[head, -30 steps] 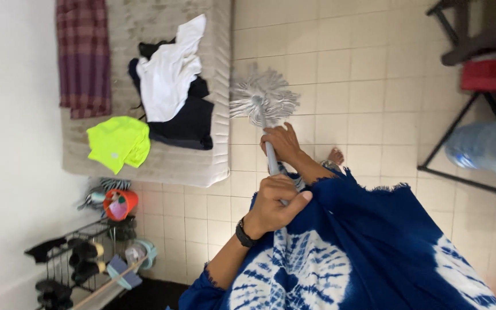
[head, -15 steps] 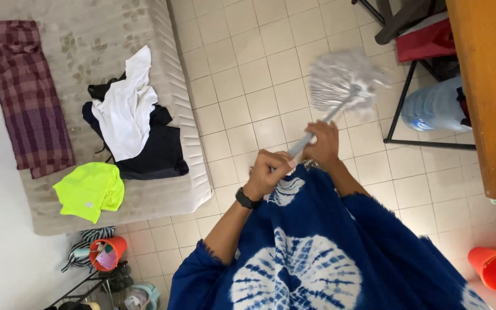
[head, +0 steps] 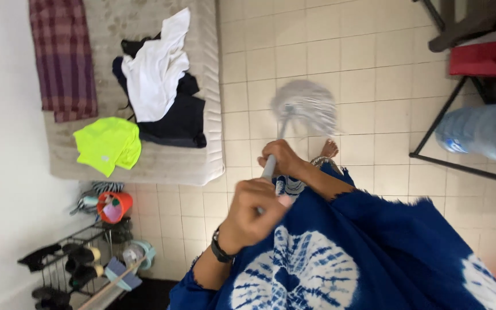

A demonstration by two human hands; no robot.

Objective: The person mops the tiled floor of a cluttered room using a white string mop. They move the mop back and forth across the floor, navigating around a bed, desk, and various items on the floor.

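- Your left hand [head: 254, 209] is clenched around the upper end of the mop handle [head: 269, 167], near your chest.
- Your right hand [head: 282, 158] grips the same handle lower down.
- Its blurred mop head [head: 305, 109] sits over the tiled floor [head: 368, 69], just beside the mattress [head: 208, 86], ahead of your bare foot [head: 329, 149].

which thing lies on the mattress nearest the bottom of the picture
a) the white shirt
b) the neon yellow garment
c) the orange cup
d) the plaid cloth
b: the neon yellow garment lies on the mattress below the white shirt and the plaid cloth, while the orange cup stands off the mattress on the floor.
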